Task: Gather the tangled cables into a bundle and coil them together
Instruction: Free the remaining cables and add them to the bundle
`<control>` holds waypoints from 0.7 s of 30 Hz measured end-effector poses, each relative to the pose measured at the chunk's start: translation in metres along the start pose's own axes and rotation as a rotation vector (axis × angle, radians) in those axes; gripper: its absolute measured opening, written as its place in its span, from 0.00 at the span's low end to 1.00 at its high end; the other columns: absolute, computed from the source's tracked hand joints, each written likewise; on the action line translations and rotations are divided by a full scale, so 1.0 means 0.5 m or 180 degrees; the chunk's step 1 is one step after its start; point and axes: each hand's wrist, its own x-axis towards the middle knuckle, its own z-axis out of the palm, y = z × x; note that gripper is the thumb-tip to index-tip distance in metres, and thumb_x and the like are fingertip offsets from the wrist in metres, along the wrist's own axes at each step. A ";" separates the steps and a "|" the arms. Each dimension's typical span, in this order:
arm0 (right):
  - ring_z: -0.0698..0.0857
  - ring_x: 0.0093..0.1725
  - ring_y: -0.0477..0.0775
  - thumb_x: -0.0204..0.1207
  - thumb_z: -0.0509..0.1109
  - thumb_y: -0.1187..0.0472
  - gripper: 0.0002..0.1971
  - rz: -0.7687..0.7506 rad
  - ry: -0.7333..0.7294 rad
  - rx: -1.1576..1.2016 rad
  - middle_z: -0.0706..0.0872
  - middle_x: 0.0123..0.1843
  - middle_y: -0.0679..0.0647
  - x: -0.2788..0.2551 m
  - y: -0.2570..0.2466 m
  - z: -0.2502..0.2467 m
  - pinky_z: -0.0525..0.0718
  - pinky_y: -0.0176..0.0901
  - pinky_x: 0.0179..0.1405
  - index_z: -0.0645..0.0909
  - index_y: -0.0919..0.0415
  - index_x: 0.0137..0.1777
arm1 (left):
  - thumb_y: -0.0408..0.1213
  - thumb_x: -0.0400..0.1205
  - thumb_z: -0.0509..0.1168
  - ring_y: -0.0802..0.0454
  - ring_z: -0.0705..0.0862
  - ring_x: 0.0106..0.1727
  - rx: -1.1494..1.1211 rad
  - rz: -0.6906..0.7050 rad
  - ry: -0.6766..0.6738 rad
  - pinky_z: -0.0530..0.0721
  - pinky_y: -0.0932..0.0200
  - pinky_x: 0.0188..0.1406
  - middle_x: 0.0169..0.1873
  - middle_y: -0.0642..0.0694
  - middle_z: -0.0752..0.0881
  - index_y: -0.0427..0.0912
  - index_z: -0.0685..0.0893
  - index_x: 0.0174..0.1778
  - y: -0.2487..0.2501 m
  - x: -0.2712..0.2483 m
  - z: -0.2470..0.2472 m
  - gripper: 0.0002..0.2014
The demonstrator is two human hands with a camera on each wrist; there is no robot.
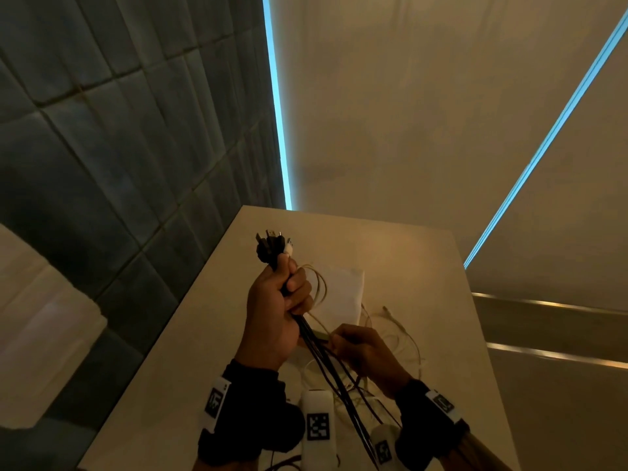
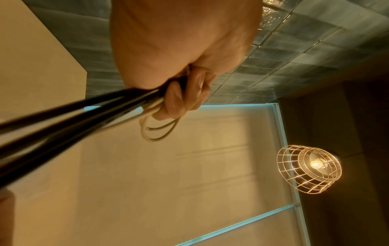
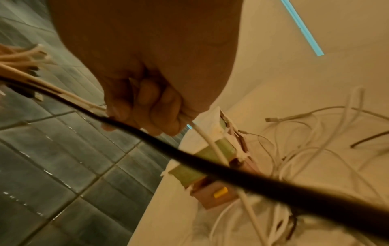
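Evidently the plug ends are being evened up first: the left hand (image 1: 275, 314) is fisted round a sheaf of black cables (image 1: 326, 365), held up over the table (image 1: 210, 334) with the plugs (image 1: 270, 248) sticking out of the fist toward twelve o'clock, so the slack can hang free toward six. A few loops of cream cable (image 2: 157, 131) spill out under its fingers (image 2: 179, 101), caught in the same grip. Down at about four o'clock from it, the right hand (image 1: 365, 355) is curled round a thin white cable (image 3: 212, 143), seemingly drawing it out of the heap to add to the sheaf; one black cable crosses just under its knuckles, and whether it is also held I cannot tell. The loose tangle (image 1: 390, 338) lies on the table at three o'clock of that hand, not yet gathered. A torn little box (image 3: 212, 166) sits among the strands, half covered, and what it holds is unclear. The cables' lower run disappears behind the wrist cameras and off the near edge, so their length is anyone's guess.
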 end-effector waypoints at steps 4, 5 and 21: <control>0.65 0.25 0.46 0.82 0.63 0.69 0.11 0.0359 0.0095 0.0067 0.69 0.27 0.54 0.006 0.051 -0.006 0.63 0.31 0.22 0.77 0.66 0.37 | 0.41 0.89 0.50 0.61 0.59 0.18 0.0162 0.0055 0.0061 0.58 0.66 0.16 0.21 0.53 0.66 0.42 0.72 0.35 0.007 0.000 -0.006 0.16; 0.66 0.24 0.46 0.82 0.63 0.70 0.12 0.0473 0.0190 0.0072 0.70 0.26 0.53 0.006 0.060 -0.007 0.63 0.30 0.21 0.78 0.67 0.36 | 0.41 0.89 0.51 0.61 0.59 0.18 0.0200 0.0069 0.0084 0.58 0.66 0.17 0.21 0.53 0.66 0.42 0.72 0.35 0.008 -0.001 -0.009 0.16; 0.68 0.20 0.39 0.81 0.63 0.73 0.08 -0.0971 0.0239 0.0264 0.76 0.21 0.42 -0.008 -0.220 0.062 0.66 0.29 0.21 0.78 0.71 0.40 | 0.43 0.88 0.54 0.51 0.76 0.27 0.0484 -0.0195 0.0708 0.73 0.57 0.29 0.26 0.46 0.83 0.40 0.76 0.38 -0.022 0.020 -0.012 0.15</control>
